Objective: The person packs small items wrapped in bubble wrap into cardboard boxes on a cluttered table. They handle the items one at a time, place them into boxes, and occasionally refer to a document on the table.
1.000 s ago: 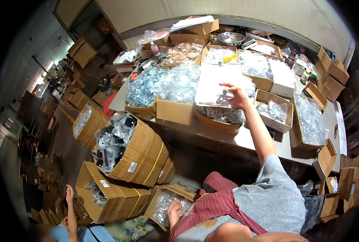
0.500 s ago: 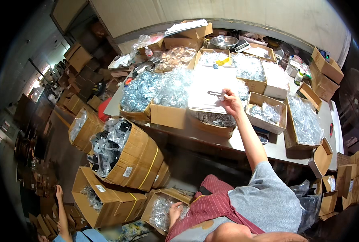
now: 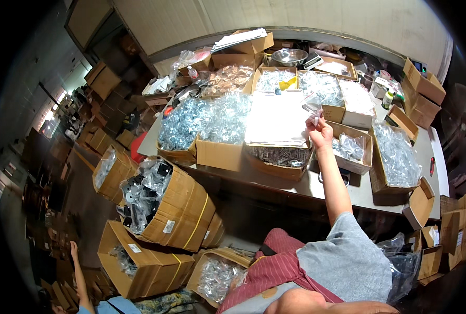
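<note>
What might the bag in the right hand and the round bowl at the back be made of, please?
The bag in the right hand looks like thin, glossy clear plastic, judging by its see-through, crinkled film. The round bowl is probably polished metal, possibly steel, given its silvery, bright reflections.

Grey sleeve (image 3: 343, 256), striped maroon apron (image 3: 264, 272)

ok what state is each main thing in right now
right hand, fingers closed
small bag, clear, pinched in the right hand
white sheet, lying flat
upper strapped carton, open, tilted, filled
lower strapped carton, open, on its side
steel bowl, face up
green bottle, upright
</note>
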Demonstrator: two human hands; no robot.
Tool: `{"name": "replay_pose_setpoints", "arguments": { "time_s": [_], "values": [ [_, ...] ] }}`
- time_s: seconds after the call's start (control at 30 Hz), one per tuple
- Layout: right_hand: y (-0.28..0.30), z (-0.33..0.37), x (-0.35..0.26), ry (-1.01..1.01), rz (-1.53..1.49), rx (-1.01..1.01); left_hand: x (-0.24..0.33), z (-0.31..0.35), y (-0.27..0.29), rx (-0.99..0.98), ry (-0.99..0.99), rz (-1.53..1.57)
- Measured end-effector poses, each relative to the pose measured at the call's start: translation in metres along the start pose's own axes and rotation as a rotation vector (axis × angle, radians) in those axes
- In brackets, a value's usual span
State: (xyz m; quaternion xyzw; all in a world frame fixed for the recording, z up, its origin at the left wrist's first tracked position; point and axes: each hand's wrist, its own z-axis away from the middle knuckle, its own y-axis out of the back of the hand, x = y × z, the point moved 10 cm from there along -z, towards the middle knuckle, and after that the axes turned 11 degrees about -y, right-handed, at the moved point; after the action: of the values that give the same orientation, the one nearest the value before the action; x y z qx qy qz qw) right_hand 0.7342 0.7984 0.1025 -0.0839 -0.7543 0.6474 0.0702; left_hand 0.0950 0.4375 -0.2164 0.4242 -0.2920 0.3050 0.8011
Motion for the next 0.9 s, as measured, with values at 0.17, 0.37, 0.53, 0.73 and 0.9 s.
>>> {"name": "replay_pose_setpoints", "arguments": {
  "time_s": [0.17, 0.37, 0.53, 0.73, 0.9],
  "values": [
    [-0.016, 0.025, -0.044, 0.075, 0.191, 0.128, 0.002, -0.005, -0.003, -0.04, 0.017, -0.046],
    [-0.149, 0.112, -0.102, 0.715, 0.83, 0.149, -0.003, -0.006, -0.001, -0.069, 0.033, -0.08],
    [-0.187, 0.157, -0.125, 0.943, 1.044, 0.134, 0.001, -0.017, -0.002, -0.122, 0.016, -0.122],
    [-0.12, 0.149, -0.145, 0.596, 0.749, 0.327, 0.009, -0.037, -0.009, -0.195, -0.015, -0.172],
    [-0.1, 0.162, -0.163, 0.693, 0.784, 0.359, 0.009, -0.044, -0.01, -0.229, -0.021, -0.197]
  ]
}}
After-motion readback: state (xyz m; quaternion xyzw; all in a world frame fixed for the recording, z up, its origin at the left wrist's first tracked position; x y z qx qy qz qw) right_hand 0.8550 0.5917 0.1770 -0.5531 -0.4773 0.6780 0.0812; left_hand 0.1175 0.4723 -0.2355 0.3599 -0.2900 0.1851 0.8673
